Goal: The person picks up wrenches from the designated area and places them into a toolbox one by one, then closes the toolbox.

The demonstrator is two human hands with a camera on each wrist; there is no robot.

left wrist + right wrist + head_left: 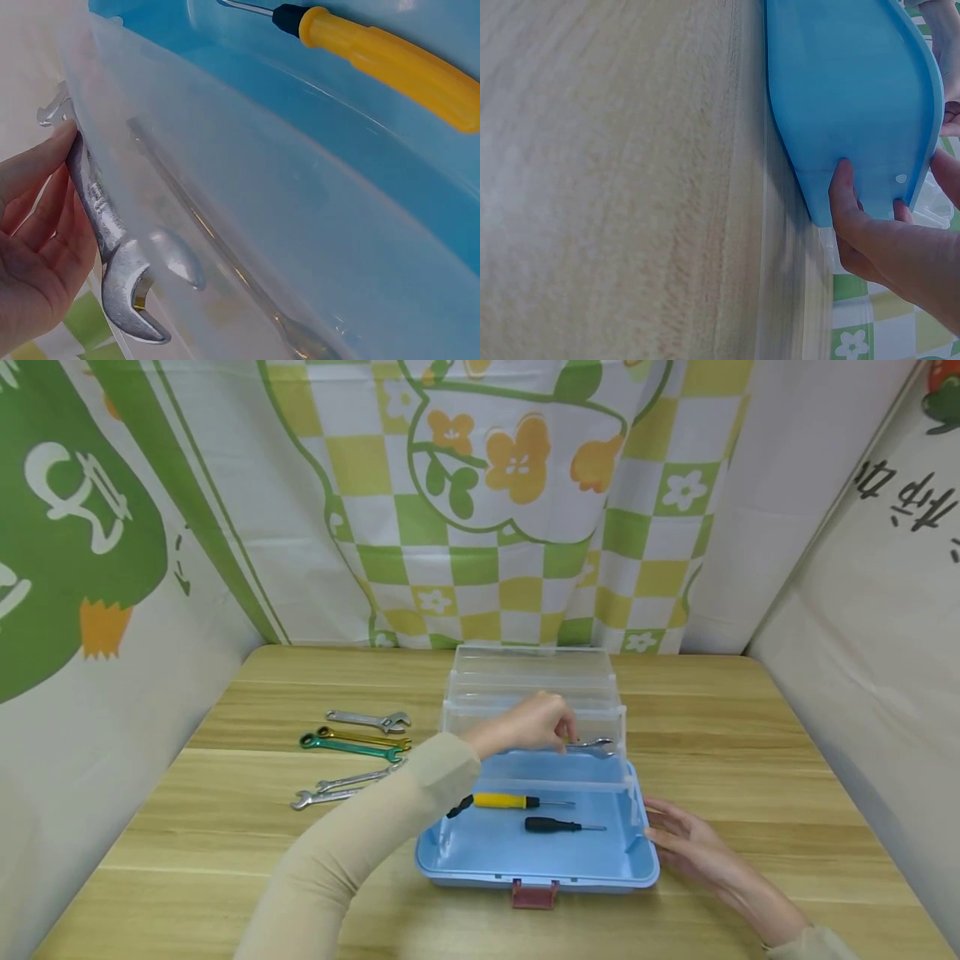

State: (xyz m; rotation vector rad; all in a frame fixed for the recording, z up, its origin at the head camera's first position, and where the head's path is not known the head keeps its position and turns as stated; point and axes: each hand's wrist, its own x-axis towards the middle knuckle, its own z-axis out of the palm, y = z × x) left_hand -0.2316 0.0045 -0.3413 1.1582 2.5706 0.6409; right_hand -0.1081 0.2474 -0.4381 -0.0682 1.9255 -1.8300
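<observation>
My left hand (536, 722) pinches a silver open-end wrench (97, 202) at the translucent tray (517, 783) of a blue toolbox (540, 883). In the left wrist view, the wrench's wide end points down and overlaps the tray wall. A slim metal tool (232, 259) with a gold tint shows through that wall. My right hand (693, 847) rests against the toolbox's right side, fingers on the outer wall (847, 90) and thumb at the rim. Inside the box lie a yellow-handled screwdriver (502, 801) and a black-handled screwdriver (552, 825).
Left of the toolbox, an adjustable wrench (367, 720), a gold wrench (363, 738), a green wrench (352, 747) and silver wrenches (322, 797) lie on the wooden table (750, 735). A reddish latch (534, 895) hangs at the box's front. Printed curtains (517, 577) stand behind.
</observation>
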